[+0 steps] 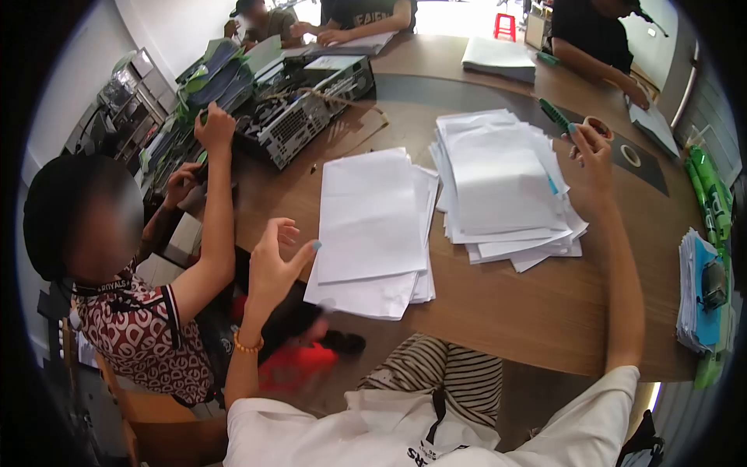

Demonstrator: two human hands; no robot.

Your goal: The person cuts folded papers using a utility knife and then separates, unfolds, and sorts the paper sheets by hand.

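White T-shirt (311,436) at lower centre; right hand (595,156), upper right, grip pinched on slim green ridged tool (554,115) slanting up-left; left hand (272,268), nearer the loose white paper stack (372,214) at centre, grip open, empty, just left of it.

Held the left hand (274,266) raised and open, thumb spread apart from loosely curled fingers. Reached farther forward with the right arm (624,288), elbow slightly bent, and held the right hand (593,157) up, thumb and fingertips pinched close together.
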